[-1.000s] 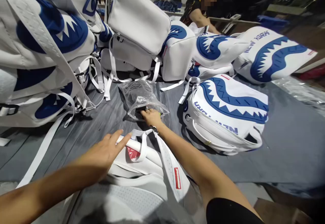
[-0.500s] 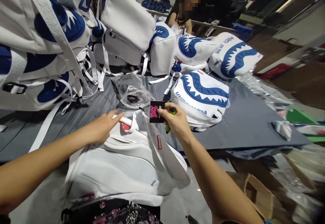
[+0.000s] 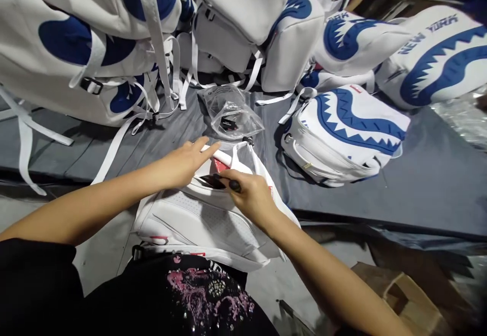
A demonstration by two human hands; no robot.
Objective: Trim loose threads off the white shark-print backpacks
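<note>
A white backpack leans at the table edge against my body, its top pocket partly unzipped. My left hand lies along the top of this backpack, fingers stretched out beside the carry handle and a red label. My right hand is closed on a black card, whose far end sits at the pocket opening; how deep it goes I cannot tell. Also in that fist is a tool, of which only a black end shows. Its working part is hidden.
A clear plastic bag with a black card inside lies beyond the backpack. To the right sits another white backpack with a blue shark-mouth print. White backpacks are stacked behind and left. A cardboard box stands below the table.
My right hand has brought the black card left and down to the backpack's pocket opening. The view has tilted down, and my left hand stays on the backpack's top.
</note>
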